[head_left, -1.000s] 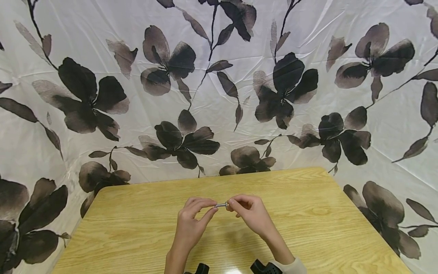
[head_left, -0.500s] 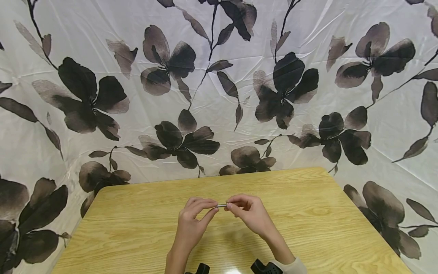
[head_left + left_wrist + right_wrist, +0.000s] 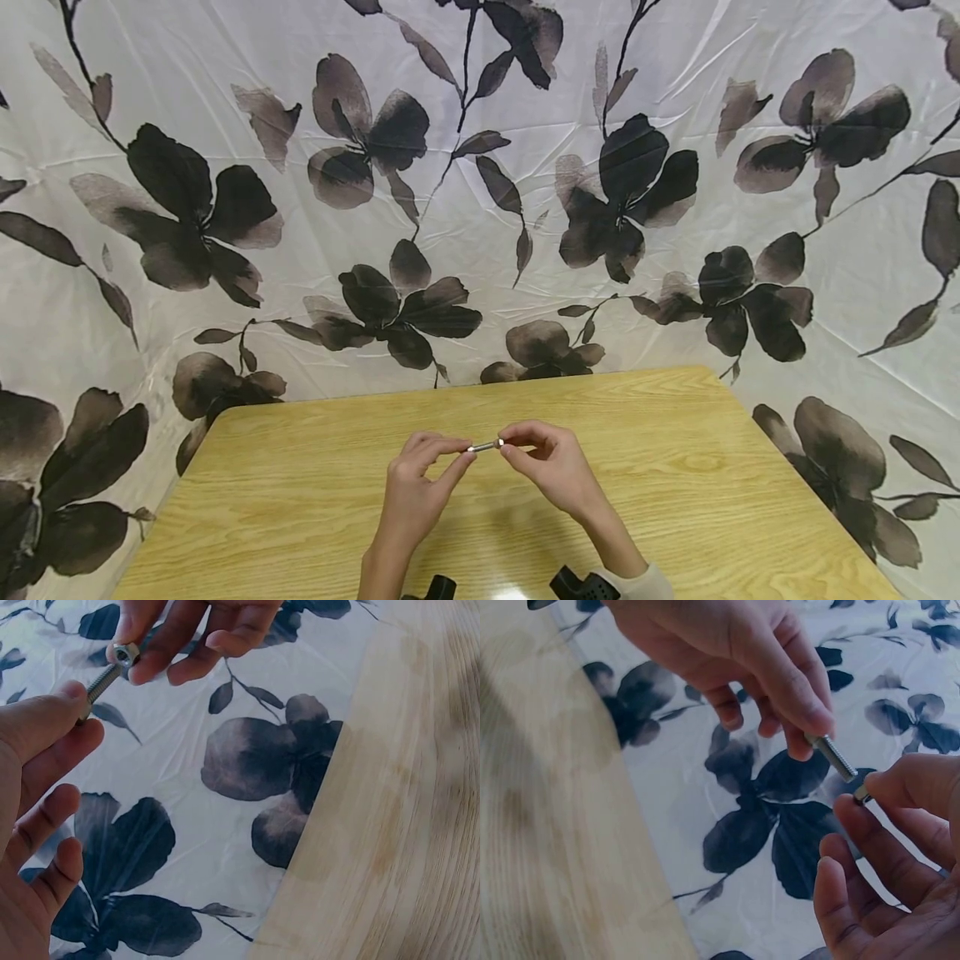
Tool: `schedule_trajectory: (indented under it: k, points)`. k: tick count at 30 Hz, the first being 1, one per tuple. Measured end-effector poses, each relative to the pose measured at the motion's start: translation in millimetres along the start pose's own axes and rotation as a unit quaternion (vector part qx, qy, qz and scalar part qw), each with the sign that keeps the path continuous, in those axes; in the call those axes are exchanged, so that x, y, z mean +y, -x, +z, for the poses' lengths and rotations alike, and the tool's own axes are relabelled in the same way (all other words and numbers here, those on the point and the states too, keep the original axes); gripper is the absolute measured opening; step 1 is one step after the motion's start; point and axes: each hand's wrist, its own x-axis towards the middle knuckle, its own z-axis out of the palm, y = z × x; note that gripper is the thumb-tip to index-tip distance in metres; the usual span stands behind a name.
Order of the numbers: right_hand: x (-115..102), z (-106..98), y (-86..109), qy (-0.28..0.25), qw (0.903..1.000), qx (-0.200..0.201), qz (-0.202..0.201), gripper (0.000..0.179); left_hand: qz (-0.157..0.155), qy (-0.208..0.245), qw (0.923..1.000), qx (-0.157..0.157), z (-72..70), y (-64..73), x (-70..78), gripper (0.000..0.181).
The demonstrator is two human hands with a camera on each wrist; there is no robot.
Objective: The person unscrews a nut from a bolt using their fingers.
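Observation:
Over the table, my left hand [image 3: 417, 487] pinches a silver bolt [image 3: 483, 447] between thumb and fingertips. Its threaded shank [image 3: 835, 757] sticks out toward the right hand; the head end is mostly hidden in the fingers. My right hand [image 3: 561, 471] holds a small metal hex nut [image 3: 862, 795] by its edges between thumb and index finger. In the right wrist view a small gap shows between the bolt's tip and the nut. From the left wrist, the nut's hole [image 3: 122, 655] is visible, with the bolt [image 3: 103, 682] pointing up at it. The other fingers of both hands are loosely bent.
A wood-grain table [image 3: 300, 517] lies beneath the hands. Behind and beside it hangs a white cloth [image 3: 525, 317] with dark flower prints. Black wrist devices [image 3: 581, 585] show at the bottom edge, and a pale sleeve [image 3: 637, 583] covers the right forearm.
The right fingers closed further over the bolt's end half a second ago. Now the right hand has shifted slightly up, the nut shows at its fingertips, and the bolt tilts up to the right.

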Motion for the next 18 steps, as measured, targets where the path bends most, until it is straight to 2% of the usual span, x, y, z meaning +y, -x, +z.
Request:
schedule_trajectory:
  k: [9, 18]
  points:
    - [1.9, -0.7, 2.3, -0.006, 1.0, 0.006, -0.003, 0.022, -0.023, 0.008, 0.9997, -0.001, -6.3, 4.7, -2.4, 0.026]
    - [8.9, -0.4, 4.1, -0.005, 0.9996, -0.018, -0.021, 0.017, -0.058, 0.035, 0.9973, -0.029, -10.5, 5.7, -7.9, 0.021]
